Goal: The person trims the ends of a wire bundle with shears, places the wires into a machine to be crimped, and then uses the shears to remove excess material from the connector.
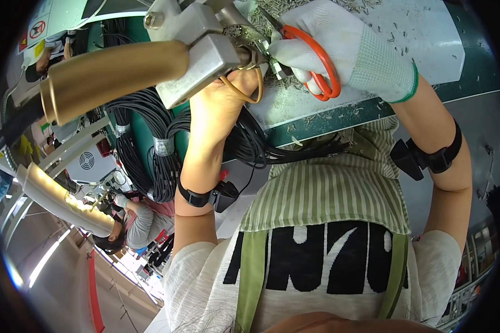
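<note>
My right hand, in a white knit glove with a green cuff, is closed on red-handled scissors. Their dark blades point up and left, over the scraps. My bare left hand reaches up under a grey metal block that hides most of its fingers. A tan loop hangs at that hand. It looks closed, but what it grips is hidden. Between the two hands is a small shiny metal piece, close to the gloved fingers.
A thick brass-coloured cylinder extends left from the block. Bundles of black cable lie on the green table edge. Small metallic scraps cover parts of a pale sheet. At lower left another person works beside a lit lamp.
</note>
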The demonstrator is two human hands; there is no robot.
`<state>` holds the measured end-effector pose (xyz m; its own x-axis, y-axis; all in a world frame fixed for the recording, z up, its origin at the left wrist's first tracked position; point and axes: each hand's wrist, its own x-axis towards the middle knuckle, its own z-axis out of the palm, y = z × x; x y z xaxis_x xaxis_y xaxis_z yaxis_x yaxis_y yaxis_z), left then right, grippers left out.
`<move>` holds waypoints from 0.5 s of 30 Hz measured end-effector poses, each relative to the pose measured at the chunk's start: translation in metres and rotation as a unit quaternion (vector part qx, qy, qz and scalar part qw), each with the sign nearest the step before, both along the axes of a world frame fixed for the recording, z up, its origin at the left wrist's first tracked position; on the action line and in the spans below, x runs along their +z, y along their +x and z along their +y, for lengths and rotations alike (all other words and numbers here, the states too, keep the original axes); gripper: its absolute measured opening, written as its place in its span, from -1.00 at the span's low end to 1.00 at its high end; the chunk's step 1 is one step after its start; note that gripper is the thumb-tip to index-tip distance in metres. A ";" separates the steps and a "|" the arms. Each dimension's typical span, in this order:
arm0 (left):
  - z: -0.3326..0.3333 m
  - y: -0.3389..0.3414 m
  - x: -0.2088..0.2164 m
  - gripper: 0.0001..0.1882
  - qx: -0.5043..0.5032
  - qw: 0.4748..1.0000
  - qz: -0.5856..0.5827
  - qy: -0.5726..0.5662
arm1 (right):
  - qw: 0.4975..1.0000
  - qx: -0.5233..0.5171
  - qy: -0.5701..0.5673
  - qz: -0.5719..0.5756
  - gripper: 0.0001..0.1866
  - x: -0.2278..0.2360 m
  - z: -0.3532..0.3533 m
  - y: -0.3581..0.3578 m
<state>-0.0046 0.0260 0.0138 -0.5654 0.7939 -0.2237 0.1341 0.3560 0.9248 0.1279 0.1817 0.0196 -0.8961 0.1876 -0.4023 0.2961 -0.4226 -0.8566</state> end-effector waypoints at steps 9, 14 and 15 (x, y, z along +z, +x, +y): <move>0.000 -0.007 -0.002 -0.93 -0.029 0.999 0.019 -0.010 | 1.000 0.014 0.006 0.013 -0.75 -0.005 0.004 -0.002; 0.001 -0.001 -0.001 -0.92 0.017 0.998 -0.065 0.020 | 1.000 0.007 0.020 0.020 -0.74 -0.004 -0.003 0.000; 0.000 -0.001 0.001 -0.92 0.016 0.998 -0.064 0.022 | 1.000 0.007 0.023 0.011 -0.74 -0.003 -0.005 0.001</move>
